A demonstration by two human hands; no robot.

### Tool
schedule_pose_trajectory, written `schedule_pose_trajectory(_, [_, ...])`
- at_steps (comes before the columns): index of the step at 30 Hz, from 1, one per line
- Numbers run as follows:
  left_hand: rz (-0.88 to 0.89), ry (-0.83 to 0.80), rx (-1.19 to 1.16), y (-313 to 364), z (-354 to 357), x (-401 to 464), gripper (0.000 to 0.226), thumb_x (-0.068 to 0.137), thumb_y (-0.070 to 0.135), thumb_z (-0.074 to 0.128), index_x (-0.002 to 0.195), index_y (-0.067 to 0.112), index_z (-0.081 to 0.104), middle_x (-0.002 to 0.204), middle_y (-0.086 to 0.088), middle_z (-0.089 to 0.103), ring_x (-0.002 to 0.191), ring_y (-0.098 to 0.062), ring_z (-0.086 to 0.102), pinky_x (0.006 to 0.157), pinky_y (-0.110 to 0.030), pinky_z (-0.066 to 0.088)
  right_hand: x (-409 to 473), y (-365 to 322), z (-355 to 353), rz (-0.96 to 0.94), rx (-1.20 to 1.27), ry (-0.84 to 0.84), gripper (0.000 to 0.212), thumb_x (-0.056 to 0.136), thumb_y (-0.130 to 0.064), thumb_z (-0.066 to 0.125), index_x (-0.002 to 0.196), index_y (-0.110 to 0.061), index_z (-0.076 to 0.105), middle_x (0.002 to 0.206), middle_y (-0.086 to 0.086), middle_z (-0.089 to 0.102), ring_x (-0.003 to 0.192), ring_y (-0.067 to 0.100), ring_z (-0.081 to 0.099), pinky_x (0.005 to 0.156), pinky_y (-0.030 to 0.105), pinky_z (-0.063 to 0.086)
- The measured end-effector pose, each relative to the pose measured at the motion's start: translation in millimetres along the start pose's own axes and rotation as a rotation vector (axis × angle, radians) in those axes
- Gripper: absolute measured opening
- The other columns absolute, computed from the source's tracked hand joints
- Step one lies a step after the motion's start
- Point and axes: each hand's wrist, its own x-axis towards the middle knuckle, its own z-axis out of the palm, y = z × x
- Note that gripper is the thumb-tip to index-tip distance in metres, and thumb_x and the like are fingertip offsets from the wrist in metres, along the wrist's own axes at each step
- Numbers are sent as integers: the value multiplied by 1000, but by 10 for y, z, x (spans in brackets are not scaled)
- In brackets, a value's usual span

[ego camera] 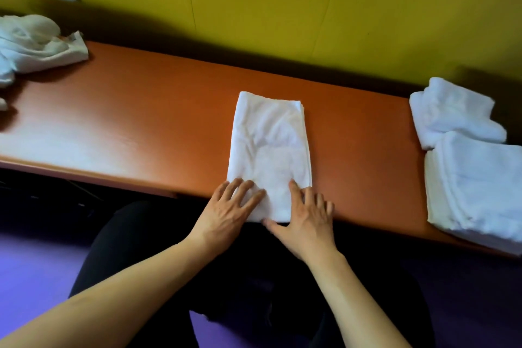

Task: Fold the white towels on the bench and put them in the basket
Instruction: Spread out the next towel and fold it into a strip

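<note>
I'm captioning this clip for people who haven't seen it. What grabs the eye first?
A white folded towel lies mid-bench on the orange bench, with the left hand and right hand flat on its near end. Behind is a yellow-green wall; a crumpled towel pile sits far left, folded towels right.

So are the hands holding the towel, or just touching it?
Just touching. The left hand and right hand lie flat, fingers spread, on the near end of the folded white towel on the bench; nothing is gripped.
</note>
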Motion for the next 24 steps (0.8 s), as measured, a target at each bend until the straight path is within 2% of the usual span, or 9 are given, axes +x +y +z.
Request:
schedule_pose_trajectory(3, [-20,94,-140,-40,-30,27,66,74,18,39,138,14,55,133,-15,58,121,-40,56,98,-47,51,-65,71,12,-45,-73,-9,117,51,-70,77,149,-21,38,129,3,51,109,27,54,91,45,42])
schedule_pose_trajectory(5, [-73,144,-253,-15,-92,42,53,73,22,42,125,17,54,119,-6,64,110,-34,60,90,-42,51,-78,103,28,-54,-117,76,94,50,-40,90,134,-19,53,116,2,60,96,27,57,82,43,43])
schedule_pose_trajectory(7, [-154,211,-378,-15,-193,25,32,76,27,45,108,20,49,93,0,66,87,-31,63,74,-39,46,-68,144,-4,-67,-89,191,59,56,-23,85,111,-22,63,98,-3,65,88,27,56,78,42,39])
schedule_pose_trajectory(10, [-295,341,-563,-61,-301,-47,13,85,29,53,95,22,49,71,3,62,68,-29,59,60,-36,40,-49,216,-96,-27,129,279,26,65,-27,70,91,-26,67,77,-8,64,83,22,57,82,37,31])
schedule_pose_trajectory(13, [-487,394,-798,-104,-356,-133,22,91,30,62,80,23,45,62,2,55,61,-22,53,59,-39,43,-91,229,-191,38,463,245,13,73,-36,62,78,-25,65,66,-6,62,71,20,60,77,35,40])
schedule_pose_trajectory(15, [-492,421,-871,-138,-399,-184,32,94,34,63,76,17,43,60,5,49,59,-17,47,59,-37,41,-151,179,-363,109,842,192,12,81,-33,73,82,-22,69,72,-5,70,70,16,66,72,33,51])
schedule_pose_trajectory(18, [-451,457,-994,-190,-495,-219,41,98,36,60,77,6,42,65,5,41,61,-11,38,57,-35,35,-191,115,-602,94,1303,120,15,82,-16,80,96,-19,73,92,-4,77,84,10,72,74,22,54])
schedule_pose_trajectory(21, [-432,485,-1090,-242,-588,-159,41,99,35,61,79,5,44,67,3,41,62,-11,38,56,-34,33,-106,177,-563,61,1383,-57,35,84,-15,79,117,-15,66,112,0,75,104,16,71,88,31,57])
schedule_pose_trajectory(24, [-490,486,-1092,-340,-620,8,44,97,39,64,79,5,42,65,4,38,59,-12,35,55,-33,29,51,218,-353,170,1211,-74,29,86,-16,77,112,-23,68,111,-8,75,104,11,70,95,41,56])
